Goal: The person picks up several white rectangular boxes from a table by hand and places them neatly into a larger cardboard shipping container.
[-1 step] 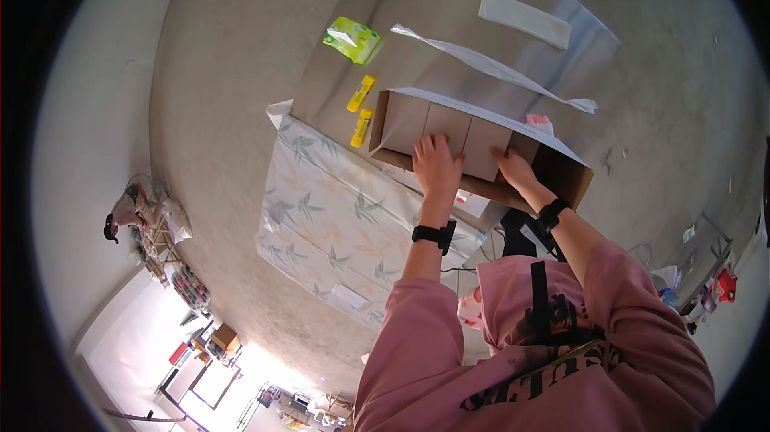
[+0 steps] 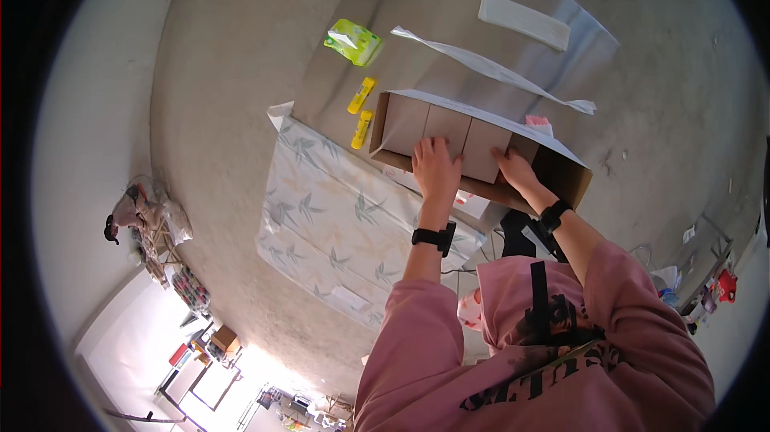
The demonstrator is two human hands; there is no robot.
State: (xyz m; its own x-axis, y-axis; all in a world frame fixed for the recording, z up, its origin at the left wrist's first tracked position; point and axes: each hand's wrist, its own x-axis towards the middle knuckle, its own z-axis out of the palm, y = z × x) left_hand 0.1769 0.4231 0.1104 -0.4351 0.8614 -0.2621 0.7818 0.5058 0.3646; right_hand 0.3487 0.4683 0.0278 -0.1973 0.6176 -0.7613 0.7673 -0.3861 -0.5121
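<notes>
An open cardboard box (image 2: 565, 175), white outside and brown inside, lies before me with its long side across. Inside it, several flat-topped brown cartons (image 2: 449, 125) sit in a row from the left end, leaving a gap at the right. My left hand (image 2: 437, 167) lies on the middle cartons, fingers stretched forward and thumb apart. At the right end of the row, my right hand (image 2: 516, 171) grips the edge of the last carton (image 2: 484, 151); some of its fingers are hidden in the gap. Both wrists wear black bands.
Left of the box lie two yellow tubes (image 2: 361, 129) and a green packet (image 2: 353, 42). Beyond it are a twisted white strip (image 2: 493, 71), a flat white piece (image 2: 525, 23) and a pink item (image 2: 539, 121). A leaf-patterned cloth (image 2: 321, 207) spreads at the near left.
</notes>
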